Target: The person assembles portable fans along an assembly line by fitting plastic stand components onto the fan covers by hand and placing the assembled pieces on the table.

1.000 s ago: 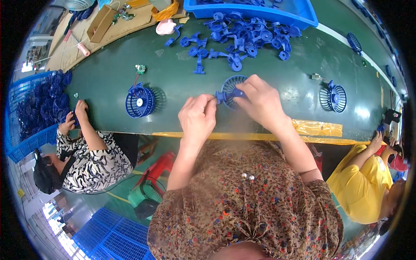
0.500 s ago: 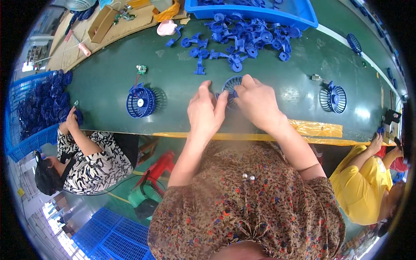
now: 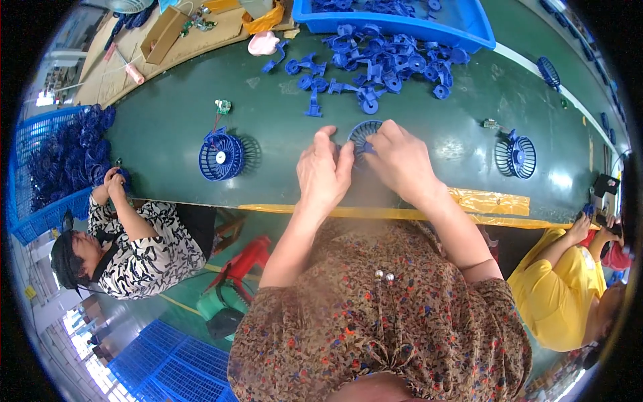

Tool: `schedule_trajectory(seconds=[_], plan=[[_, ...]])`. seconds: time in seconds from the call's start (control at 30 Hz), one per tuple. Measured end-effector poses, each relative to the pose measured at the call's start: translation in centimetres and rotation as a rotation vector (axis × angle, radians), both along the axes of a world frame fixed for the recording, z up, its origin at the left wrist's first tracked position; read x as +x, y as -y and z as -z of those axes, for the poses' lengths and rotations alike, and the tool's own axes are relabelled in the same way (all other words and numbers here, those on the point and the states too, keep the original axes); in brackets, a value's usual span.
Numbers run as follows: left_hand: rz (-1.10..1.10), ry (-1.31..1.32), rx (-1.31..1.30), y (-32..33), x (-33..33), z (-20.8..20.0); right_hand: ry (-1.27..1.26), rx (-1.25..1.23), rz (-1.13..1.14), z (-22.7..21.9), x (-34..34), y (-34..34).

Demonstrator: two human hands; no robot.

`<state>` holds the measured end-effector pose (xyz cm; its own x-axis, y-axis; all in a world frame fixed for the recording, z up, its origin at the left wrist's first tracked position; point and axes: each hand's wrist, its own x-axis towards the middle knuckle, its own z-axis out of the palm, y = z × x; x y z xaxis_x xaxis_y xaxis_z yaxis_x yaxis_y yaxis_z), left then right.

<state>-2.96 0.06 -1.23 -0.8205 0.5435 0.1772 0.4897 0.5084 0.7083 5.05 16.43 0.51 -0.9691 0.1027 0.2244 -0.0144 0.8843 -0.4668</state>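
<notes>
Over the green work surface, a round blue fan cage (image 3: 362,131) with thin ribs lies between my hands. My left hand (image 3: 323,171) is closed at its left side, thumb and fingers near the rim. Bent over the cage from the right, my right hand (image 3: 404,159) pinches a small blue part (image 3: 369,147) at the cage's near side. The fingers hide most of that part and the lower cage. Farther left stands another blue fan cage (image 3: 222,158) with a small green circuit board (image 3: 223,106) wired to it. A similar fan cage (image 3: 520,157) lies to the right.
Beyond my hands is a pile of blue brackets (image 3: 395,63), with a blue tray (image 3: 402,25) behind it. A blue basket (image 3: 50,218) of dark blue parts stands at the far left. People sit at both sides, one in a patterned top (image 3: 151,261), another in yellow (image 3: 556,288).
My right hand has shifted slightly, its fingertips curling lower over the cage. My left hand stays beside it. The person at the left has brought both hands together.
</notes>
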Motion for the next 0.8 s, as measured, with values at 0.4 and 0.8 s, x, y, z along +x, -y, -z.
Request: schedule_trajectory(seconds=[0.4, 0.8], plan=[[0.031, 0.089, 0.012, 1.4, -0.4, -1.8, 0.123, 0.022, 0.074, -0.9, 0.3, 0.9], [-0.827, 0.275, 0.554, 17.5, -10.6, -2.1, 0.085, 0.038, 0.555, -2.5, 11.3, -8.5]])
